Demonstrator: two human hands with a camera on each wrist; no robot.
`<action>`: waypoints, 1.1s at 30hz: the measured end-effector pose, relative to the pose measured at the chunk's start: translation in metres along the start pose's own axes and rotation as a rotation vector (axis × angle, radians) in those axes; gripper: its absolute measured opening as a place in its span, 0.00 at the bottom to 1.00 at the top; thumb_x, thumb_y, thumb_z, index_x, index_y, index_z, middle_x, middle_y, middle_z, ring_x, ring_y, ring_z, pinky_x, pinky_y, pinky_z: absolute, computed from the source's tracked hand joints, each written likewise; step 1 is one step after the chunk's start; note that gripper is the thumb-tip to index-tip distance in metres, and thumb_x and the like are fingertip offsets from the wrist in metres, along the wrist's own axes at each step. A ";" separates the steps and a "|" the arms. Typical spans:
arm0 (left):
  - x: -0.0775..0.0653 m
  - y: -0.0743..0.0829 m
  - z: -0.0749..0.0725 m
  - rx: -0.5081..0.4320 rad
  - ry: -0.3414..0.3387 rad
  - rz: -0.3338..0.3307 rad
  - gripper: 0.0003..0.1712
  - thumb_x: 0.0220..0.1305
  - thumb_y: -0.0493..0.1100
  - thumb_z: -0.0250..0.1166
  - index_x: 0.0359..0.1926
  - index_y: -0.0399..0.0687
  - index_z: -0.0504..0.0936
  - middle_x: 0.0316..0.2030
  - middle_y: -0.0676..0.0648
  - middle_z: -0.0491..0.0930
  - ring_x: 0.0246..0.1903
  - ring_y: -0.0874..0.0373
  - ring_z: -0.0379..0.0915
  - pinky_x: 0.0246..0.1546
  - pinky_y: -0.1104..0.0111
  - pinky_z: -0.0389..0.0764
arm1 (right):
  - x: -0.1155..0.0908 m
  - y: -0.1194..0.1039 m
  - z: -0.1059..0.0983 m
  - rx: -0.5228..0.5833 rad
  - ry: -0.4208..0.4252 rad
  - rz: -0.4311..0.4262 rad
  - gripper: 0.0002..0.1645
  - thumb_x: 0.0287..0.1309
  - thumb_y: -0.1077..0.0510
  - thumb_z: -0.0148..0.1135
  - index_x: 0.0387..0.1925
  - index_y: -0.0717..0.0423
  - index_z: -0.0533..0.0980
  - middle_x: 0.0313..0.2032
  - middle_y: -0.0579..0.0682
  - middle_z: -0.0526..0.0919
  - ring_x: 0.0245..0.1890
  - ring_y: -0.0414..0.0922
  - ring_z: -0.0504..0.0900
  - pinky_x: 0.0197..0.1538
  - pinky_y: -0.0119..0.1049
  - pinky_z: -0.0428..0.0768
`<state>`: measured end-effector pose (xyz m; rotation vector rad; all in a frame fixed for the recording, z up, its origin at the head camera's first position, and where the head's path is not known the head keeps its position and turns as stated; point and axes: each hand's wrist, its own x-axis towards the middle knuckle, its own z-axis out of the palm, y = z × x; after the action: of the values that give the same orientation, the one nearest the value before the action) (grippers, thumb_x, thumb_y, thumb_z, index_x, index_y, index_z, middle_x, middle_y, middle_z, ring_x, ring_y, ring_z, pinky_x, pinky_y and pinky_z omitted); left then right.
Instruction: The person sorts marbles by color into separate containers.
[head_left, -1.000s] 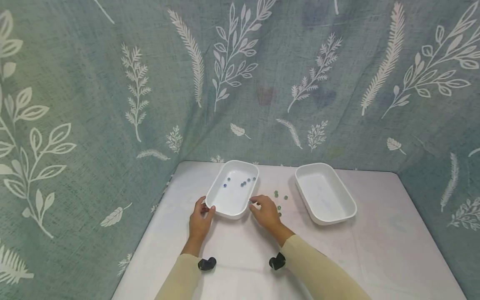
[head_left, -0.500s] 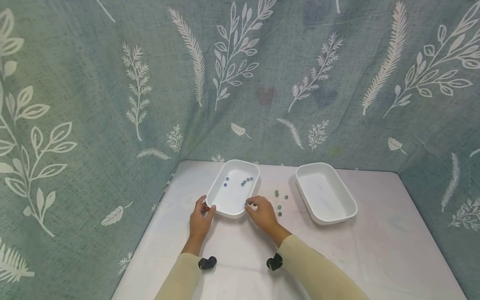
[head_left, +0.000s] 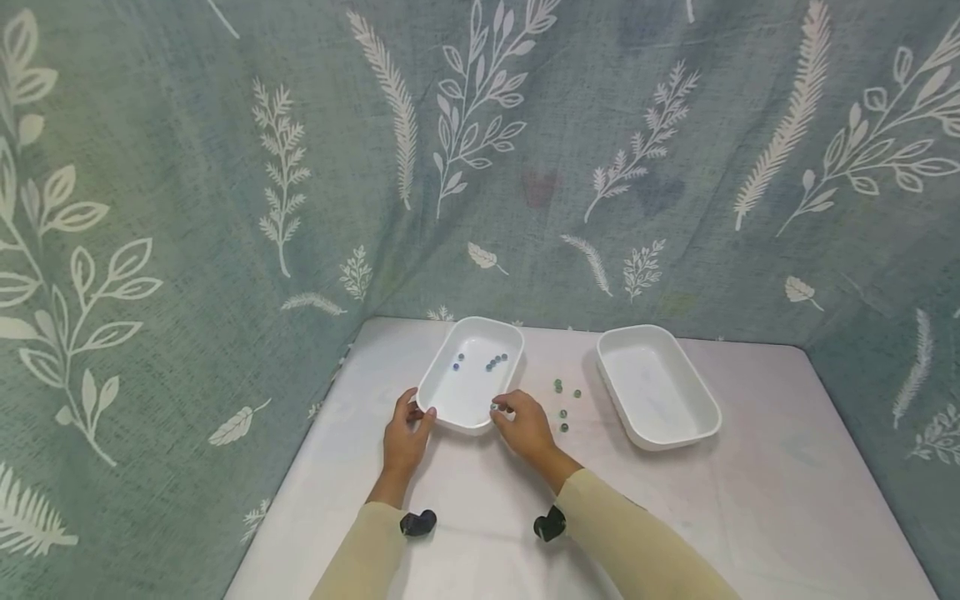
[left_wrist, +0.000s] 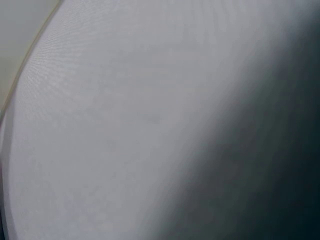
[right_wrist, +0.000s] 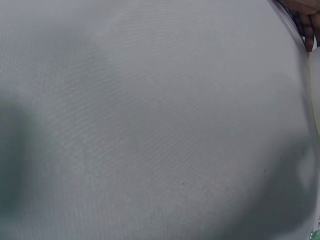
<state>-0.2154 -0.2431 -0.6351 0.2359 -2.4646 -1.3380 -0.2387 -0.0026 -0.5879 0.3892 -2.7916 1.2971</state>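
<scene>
Two white rectangular trays stand on a white-covered table. My left hand (head_left: pixel 405 437) grips the near left corner of the left tray (head_left: pixel 468 410), thumb on the rim. Inside that tray lie several blue marbles (head_left: pixel 492 363), some in a short row toward its right side. At the tray's near right rim, my right hand (head_left: pixel 527 427) pinches a small marble (head_left: pixel 494 407) between thumb and finger; its colour is hard to make out. Several green marbles (head_left: pixel 563 413) lie loose on the table just right of this hand.
The right tray (head_left: pixel 651 392) stands beyond the green marbles, with nothing seen in it. Patterned green-grey cloth (head_left: pixel 465 167) hangs behind the table and along its sides. Mostly white cloth fills both wrist views, with part of a tray (left_wrist: pixel 22 45) at the left wrist view's corner.
My right hand has moved slightly left, bringing the pinched marble over the left tray's rim. Some blue marbles in that tray have rolled a little closer together. The left hand keeps its grip.
</scene>
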 end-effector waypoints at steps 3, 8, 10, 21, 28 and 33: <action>0.001 -0.001 0.000 0.003 -0.006 -0.001 0.32 0.67 0.53 0.63 0.68 0.62 0.63 0.52 0.44 0.79 0.46 0.52 0.74 0.51 0.54 0.70 | 0.000 0.002 0.003 -0.001 -0.001 0.008 0.13 0.63 0.52 0.62 0.48 0.48 0.79 0.38 0.40 0.77 0.43 0.40 0.76 0.49 0.38 0.75; 0.001 -0.002 0.000 0.018 -0.011 -0.009 0.32 0.67 0.53 0.63 0.68 0.62 0.63 0.52 0.45 0.79 0.46 0.52 0.75 0.52 0.54 0.70 | -0.002 0.003 0.004 0.031 0.008 0.008 0.12 0.63 0.52 0.62 0.46 0.49 0.80 0.37 0.40 0.77 0.42 0.41 0.76 0.48 0.40 0.76; 0.001 -0.002 0.000 0.013 -0.010 -0.012 0.31 0.67 0.52 0.63 0.68 0.62 0.63 0.51 0.45 0.79 0.46 0.52 0.75 0.51 0.54 0.70 | -0.003 0.003 0.004 0.043 0.009 0.011 0.11 0.63 0.52 0.63 0.46 0.49 0.80 0.37 0.40 0.77 0.42 0.41 0.76 0.48 0.40 0.76; 0.000 0.001 -0.001 -0.003 -0.002 0.008 0.32 0.66 0.51 0.64 0.68 0.59 0.64 0.51 0.43 0.80 0.45 0.51 0.76 0.49 0.53 0.72 | -0.001 0.005 0.005 0.059 0.003 0.012 0.11 0.63 0.52 0.63 0.46 0.49 0.80 0.36 0.39 0.77 0.41 0.40 0.75 0.46 0.37 0.75; -0.002 0.006 0.000 0.000 0.002 0.001 0.32 0.66 0.49 0.64 0.68 0.57 0.64 0.51 0.42 0.79 0.46 0.49 0.75 0.49 0.52 0.72 | -0.001 0.007 0.005 0.051 0.020 -0.011 0.12 0.62 0.53 0.64 0.46 0.50 0.80 0.35 0.39 0.77 0.39 0.39 0.75 0.44 0.37 0.76; -0.001 0.005 0.000 0.010 0.001 -0.003 0.32 0.67 0.50 0.63 0.69 0.58 0.63 0.52 0.43 0.79 0.47 0.51 0.75 0.50 0.53 0.72 | -0.001 0.007 0.005 0.050 0.025 -0.024 0.12 0.62 0.54 0.64 0.46 0.51 0.80 0.35 0.40 0.78 0.39 0.40 0.76 0.43 0.37 0.76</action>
<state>-0.2147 -0.2402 -0.6316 0.2421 -2.4717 -1.3271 -0.2395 -0.0015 -0.5965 0.4047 -2.7299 1.3596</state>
